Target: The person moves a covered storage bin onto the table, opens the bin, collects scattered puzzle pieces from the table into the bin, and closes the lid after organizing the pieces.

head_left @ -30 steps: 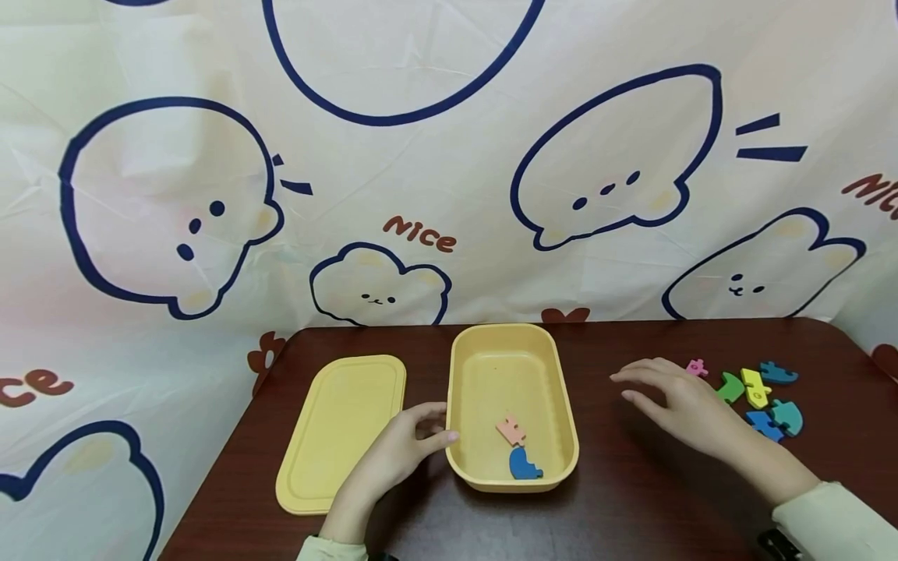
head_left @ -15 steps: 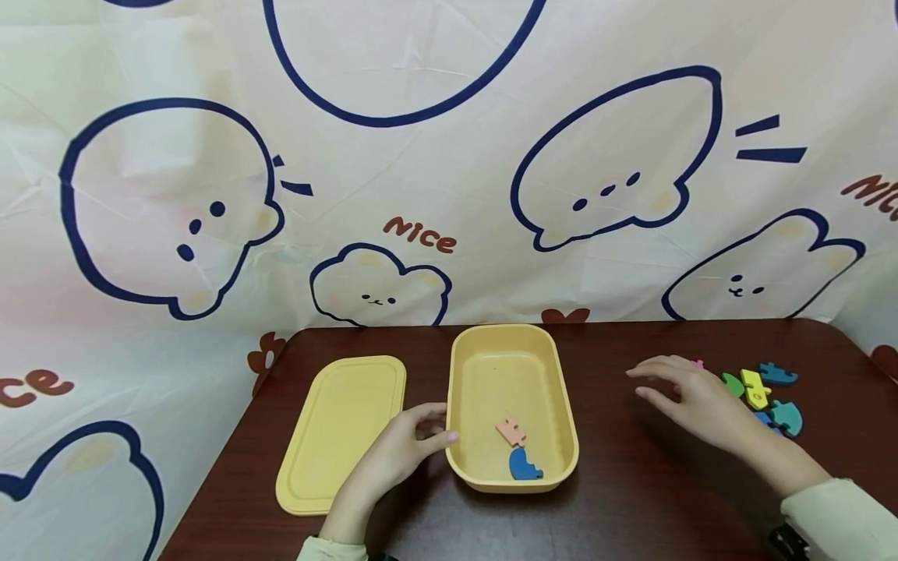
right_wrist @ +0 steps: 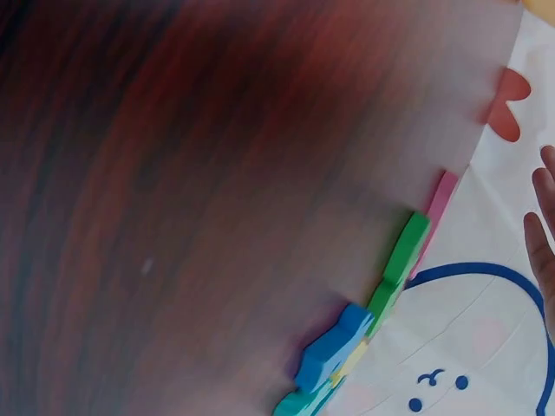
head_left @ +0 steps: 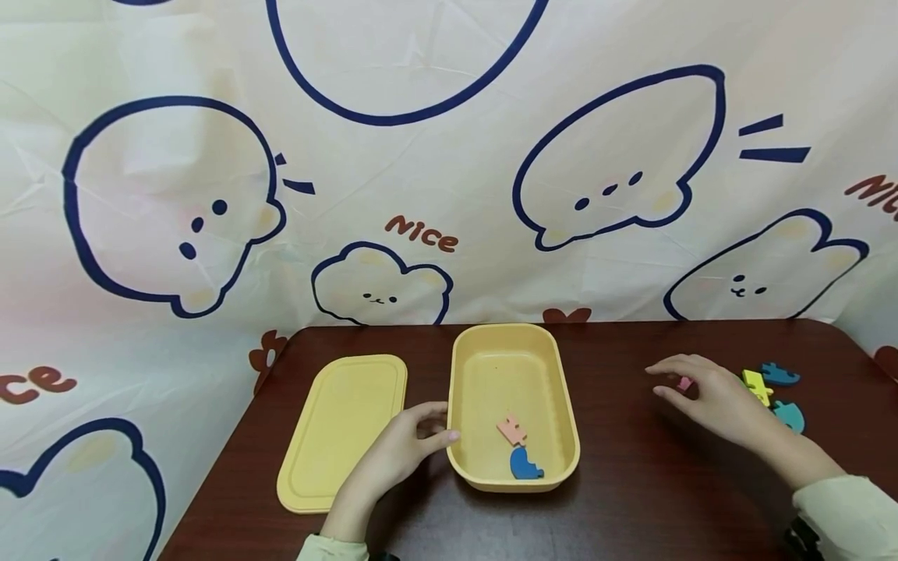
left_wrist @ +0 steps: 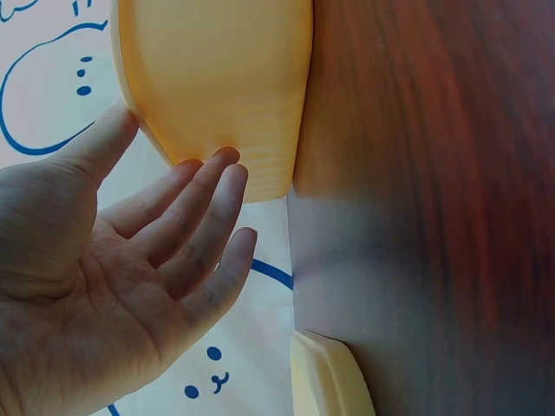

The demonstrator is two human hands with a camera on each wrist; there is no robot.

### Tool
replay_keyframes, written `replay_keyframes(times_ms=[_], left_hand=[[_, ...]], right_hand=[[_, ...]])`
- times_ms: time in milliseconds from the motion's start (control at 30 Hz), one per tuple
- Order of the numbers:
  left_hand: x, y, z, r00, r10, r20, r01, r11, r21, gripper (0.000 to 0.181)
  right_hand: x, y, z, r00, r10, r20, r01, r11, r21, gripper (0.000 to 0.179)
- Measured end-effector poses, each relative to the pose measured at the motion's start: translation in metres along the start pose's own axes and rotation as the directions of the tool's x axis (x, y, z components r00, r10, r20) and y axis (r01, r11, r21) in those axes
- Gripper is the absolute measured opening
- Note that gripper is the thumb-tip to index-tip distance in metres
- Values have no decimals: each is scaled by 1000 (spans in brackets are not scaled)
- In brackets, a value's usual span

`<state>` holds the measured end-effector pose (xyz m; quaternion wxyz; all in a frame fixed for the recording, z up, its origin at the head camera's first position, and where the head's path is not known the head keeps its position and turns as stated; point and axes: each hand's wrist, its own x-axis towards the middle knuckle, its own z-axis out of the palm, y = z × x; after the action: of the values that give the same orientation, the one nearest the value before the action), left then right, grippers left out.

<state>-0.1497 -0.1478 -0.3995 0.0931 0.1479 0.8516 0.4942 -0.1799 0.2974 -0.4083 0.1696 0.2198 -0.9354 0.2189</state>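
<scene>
A pale yellow plastic box (head_left: 561, 389) stands on the table, holding a peach puzzle piece (head_left: 512, 430) and a blue puzzle piece (head_left: 525, 464). My left hand (head_left: 400, 448) holds the box's left side: the thumb lies over the rim, and the fingers rest against the outer wall (left_wrist: 217, 69). Over the loose pieces at the right is my right hand (head_left: 722, 401), fingers loosely bent. A pink puzzle piece (head_left: 684, 383) shows between thumb and forefinger; contact cannot be told. The right wrist view has a pink piece (right_wrist: 438, 208), a green piece (right_wrist: 403, 264) and a blue piece (right_wrist: 334, 347) on the table.
Left of the box lies a matching yellow lid (head_left: 344, 428). Beside the right hand are a yellow piece (head_left: 756, 387), a dark blue piece (head_left: 780, 374) and a teal piece (head_left: 789, 415). A printed cloth (head_left: 491, 195) hangs behind the dark wooden table (head_left: 617, 499).
My right hand has moved to the right and slightly down, over the loose pieces, covering most of the green one and the lighter blue one. The left hand and the box have stayed put.
</scene>
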Motion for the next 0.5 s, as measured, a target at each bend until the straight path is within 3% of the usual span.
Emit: replay_keyframes(times_ms=[200,500], left_hand=[[0,0,0,1000,-3,2,3,1000,2,44],[0,-1,0,1000,0,-1,0,1000,6,43]], right_hand=[[-3,12,-4,999,37,25,-37,999,9,36],[-5,26,-6,999,49,4,-49,999,-16,32]])
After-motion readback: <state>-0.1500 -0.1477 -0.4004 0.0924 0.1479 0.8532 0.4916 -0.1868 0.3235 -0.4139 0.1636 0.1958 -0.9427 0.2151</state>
